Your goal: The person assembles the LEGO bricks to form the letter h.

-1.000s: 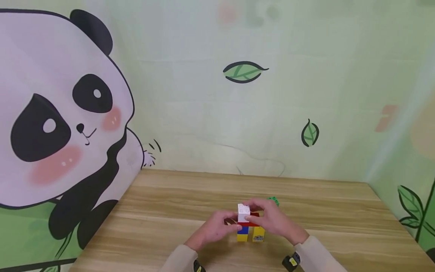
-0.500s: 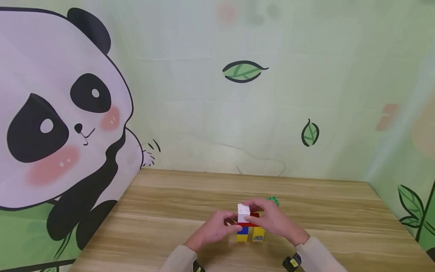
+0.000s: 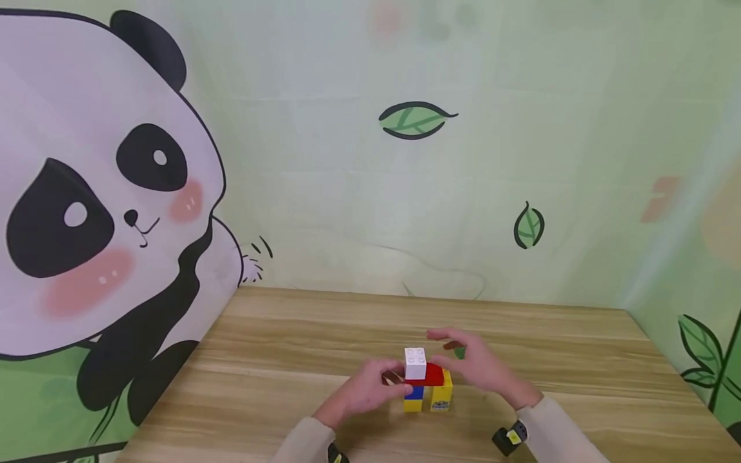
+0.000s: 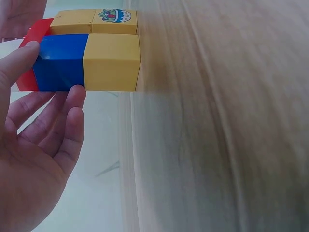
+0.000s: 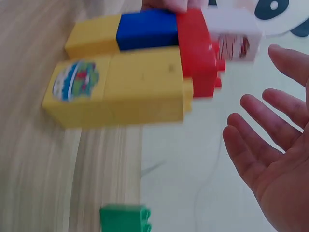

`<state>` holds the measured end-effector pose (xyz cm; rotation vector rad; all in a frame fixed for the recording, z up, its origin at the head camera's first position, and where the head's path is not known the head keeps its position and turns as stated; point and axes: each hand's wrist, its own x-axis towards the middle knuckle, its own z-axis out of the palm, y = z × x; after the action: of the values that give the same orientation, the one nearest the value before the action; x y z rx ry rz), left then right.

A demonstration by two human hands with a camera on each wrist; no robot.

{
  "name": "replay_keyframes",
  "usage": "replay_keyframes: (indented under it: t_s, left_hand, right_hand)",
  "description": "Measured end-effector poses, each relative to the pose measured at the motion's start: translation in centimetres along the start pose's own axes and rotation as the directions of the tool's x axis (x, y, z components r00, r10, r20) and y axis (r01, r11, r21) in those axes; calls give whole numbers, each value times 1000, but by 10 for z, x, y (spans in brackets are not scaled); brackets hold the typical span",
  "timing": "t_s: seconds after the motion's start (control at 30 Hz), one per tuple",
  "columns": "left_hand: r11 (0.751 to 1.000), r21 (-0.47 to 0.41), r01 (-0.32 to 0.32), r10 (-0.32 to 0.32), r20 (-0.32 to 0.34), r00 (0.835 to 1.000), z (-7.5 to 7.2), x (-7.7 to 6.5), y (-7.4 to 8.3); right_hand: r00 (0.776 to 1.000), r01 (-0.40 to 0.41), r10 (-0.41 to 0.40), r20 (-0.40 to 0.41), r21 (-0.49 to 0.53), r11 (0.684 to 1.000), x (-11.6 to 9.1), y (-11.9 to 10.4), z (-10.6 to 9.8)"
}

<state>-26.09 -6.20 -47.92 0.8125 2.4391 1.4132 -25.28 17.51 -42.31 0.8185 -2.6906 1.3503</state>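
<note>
A small structure of toy building bricks stands on the table. Its left column is a blue brick (image 4: 62,65) on a yellow brick (image 4: 112,62); its right column is yellow bricks (image 5: 137,79), one bearing a printed picture. Across the top lies a red brick (image 3: 434,375), with a white brick (image 3: 415,364) on its left end. My left hand (image 3: 368,384) pinches the left column around the blue and red bricks, thumb in front and fingers behind. To the right of the structure, my right hand (image 3: 479,363) hovers with fingers spread, touching nothing.
A green brick (image 5: 122,220) sits behind the structure, partly covered by the right hand in the head view. The wooden table (image 3: 289,347) meets a printed cloth backdrop (image 3: 324,193) with a panda at the left.
My right hand has let go of the white brick and moved away to the right, its fingers opening. The white brick stays on the red one. The left hand keeps its place.
</note>
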Motion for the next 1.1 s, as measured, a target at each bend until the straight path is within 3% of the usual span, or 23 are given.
replay_keyframes:
  t_s: [0.33,0.67,0.93,1.1]
  left_hand:
    - [1000,-11,23,-24,-3,1000,0,0,-1]
    - [1000,-12,24,-24,-5,1000,-2,-1,1]
    - [1000,-10,15,-15,3,1000,0,-1,0]
    - [1000,-10,14,-14,1,1000,0,-2,2]
  right_hand:
    - [994,-79,64,-91,-162,984,4,37,-15]
    - [992,-106,81,-101,-272,956,7,63,-20]
    - [989,-140,125,-73,-273,952,10,89,-20]
    - [986,-159,148,-70,-188,969,10,104,-21]
